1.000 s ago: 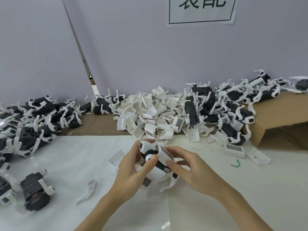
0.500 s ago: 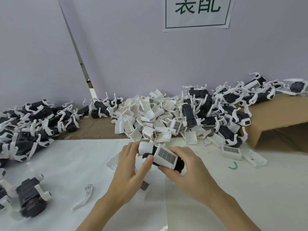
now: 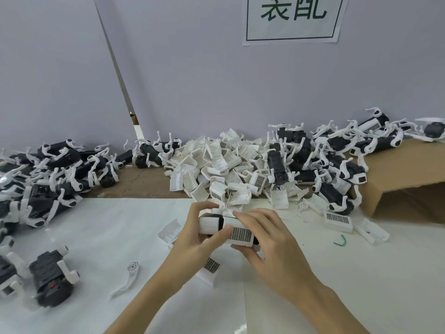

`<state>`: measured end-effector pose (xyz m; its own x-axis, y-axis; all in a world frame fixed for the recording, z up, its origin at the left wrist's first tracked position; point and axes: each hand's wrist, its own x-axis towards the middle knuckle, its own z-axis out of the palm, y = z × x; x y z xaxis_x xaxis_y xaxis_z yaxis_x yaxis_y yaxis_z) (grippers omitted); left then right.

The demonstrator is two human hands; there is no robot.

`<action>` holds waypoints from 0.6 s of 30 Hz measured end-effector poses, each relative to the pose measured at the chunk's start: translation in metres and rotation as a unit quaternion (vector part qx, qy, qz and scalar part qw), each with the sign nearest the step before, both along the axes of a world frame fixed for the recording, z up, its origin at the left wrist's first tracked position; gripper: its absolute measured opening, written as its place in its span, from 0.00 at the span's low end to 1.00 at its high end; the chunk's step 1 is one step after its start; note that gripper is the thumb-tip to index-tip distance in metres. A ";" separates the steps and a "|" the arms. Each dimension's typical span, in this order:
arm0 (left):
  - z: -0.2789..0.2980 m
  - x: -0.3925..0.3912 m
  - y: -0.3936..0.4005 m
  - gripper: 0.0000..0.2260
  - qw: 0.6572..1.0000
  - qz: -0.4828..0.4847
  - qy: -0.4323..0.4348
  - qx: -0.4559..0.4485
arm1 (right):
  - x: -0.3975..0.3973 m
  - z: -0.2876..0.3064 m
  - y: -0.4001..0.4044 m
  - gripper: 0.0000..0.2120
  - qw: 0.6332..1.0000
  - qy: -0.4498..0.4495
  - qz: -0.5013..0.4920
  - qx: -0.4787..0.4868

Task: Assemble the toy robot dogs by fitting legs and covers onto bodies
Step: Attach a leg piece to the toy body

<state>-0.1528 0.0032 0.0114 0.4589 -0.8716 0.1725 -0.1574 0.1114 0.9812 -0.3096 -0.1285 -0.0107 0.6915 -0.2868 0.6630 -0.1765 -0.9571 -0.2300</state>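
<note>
Both hands, left hand [image 3: 192, 239] and right hand [image 3: 269, 247], clamp one toy dog [image 3: 231, 231] above the table [image 3: 361, 285], pressing its white cover on (legs mostly hidden). A heap of loose covers [image 3: 224, 169] remains; much work is left.

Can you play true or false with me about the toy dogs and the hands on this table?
1. Both hands hold one toy dog. True: the left hand and right hand grip the same toy dog.
2. The loose white leg lies on the table left of the hands. True.
3. The pile of white covers sits on the cardboard box. False: it lies by the wall behind the hands; the cardboard box is to the right.
4. The little green piece is in the right hand. False: it lies on the table, apart from the hand.
</note>
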 end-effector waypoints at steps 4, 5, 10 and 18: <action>-0.006 -0.014 -0.005 0.22 0.999 0.023 -0.017 -0.019 | -0.001 -0.003 0.000 0.25 0.993 0.044 0.055 0.090; -0.007 -0.016 -0.006 0.21 0.999 0.022 -0.019 -0.017 | -0.002 -0.003 0.000 0.25 0.993 0.043 0.056 0.096; -0.004 -0.009 -0.006 0.17 0.998 0.056 0.020 -0.033 | 0.000 -0.001 0.001 0.25 0.994 0.015 0.044 0.102; -0.007 -0.013 -0.005 0.19 0.997 0.048 -0.024 -0.057 | -0.002 0.001 -0.003 0.26 0.996 0.020 0.040 0.073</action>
<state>-0.1658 -0.0019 0.0044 0.5290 -0.7971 0.2913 -0.2188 0.2036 0.9543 -0.3114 -0.1316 -0.0097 0.7416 -0.3206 0.5892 -0.1130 -0.9255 -0.3614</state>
